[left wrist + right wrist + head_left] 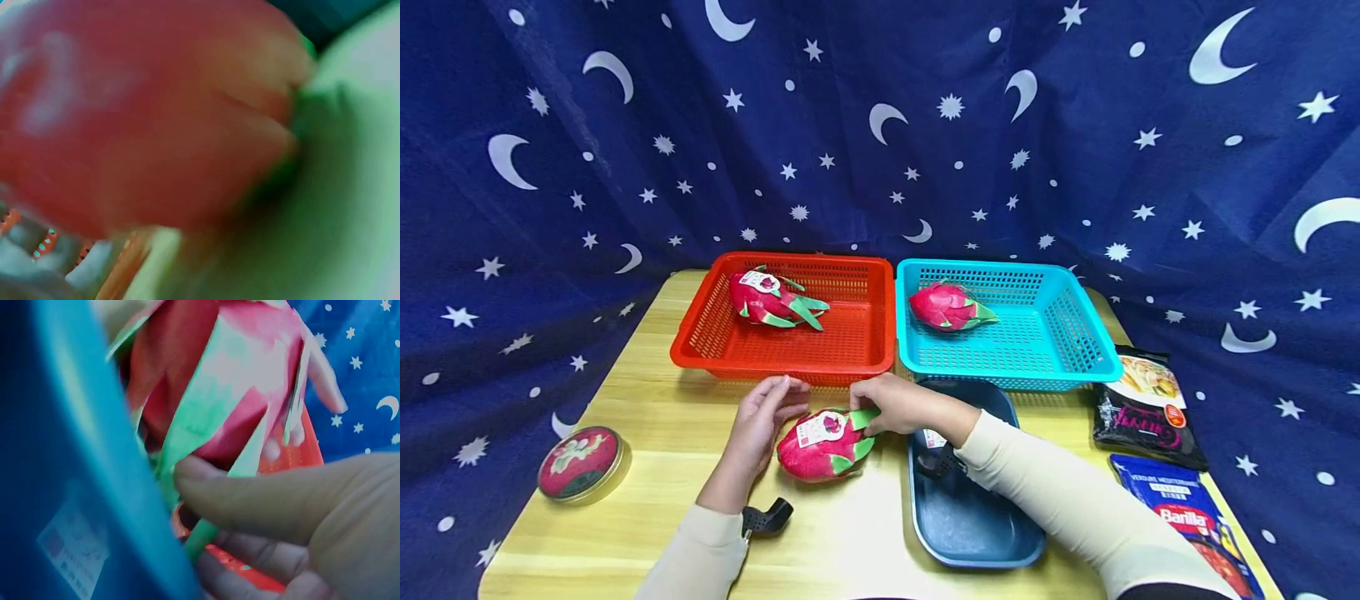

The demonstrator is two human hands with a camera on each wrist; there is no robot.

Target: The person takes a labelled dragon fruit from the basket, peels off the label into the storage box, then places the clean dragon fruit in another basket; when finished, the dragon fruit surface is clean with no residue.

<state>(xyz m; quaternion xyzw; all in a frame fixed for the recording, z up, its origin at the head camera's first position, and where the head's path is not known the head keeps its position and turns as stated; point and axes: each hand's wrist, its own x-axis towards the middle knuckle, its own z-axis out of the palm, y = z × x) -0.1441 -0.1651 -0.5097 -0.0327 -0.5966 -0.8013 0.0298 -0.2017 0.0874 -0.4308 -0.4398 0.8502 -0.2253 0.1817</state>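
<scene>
A plump pink dragon fruit with green scales and a white label is between my two hands, over the table in front of the red basket. My right hand pinches its green leafy end; in the right wrist view the thumb lies on the scales, with fingers beneath. Beside the fruit's left side is my left hand, its fingers extended. The fruit's pink skin fills most of the left wrist view, blurred. Another labelled dragon fruit lies in the red basket.
A turquoise basket at back right holds a dragon fruit. Under my right forearm stands a dark blue tub with a white label. Food packets lie at the right edge, a round tin at the left.
</scene>
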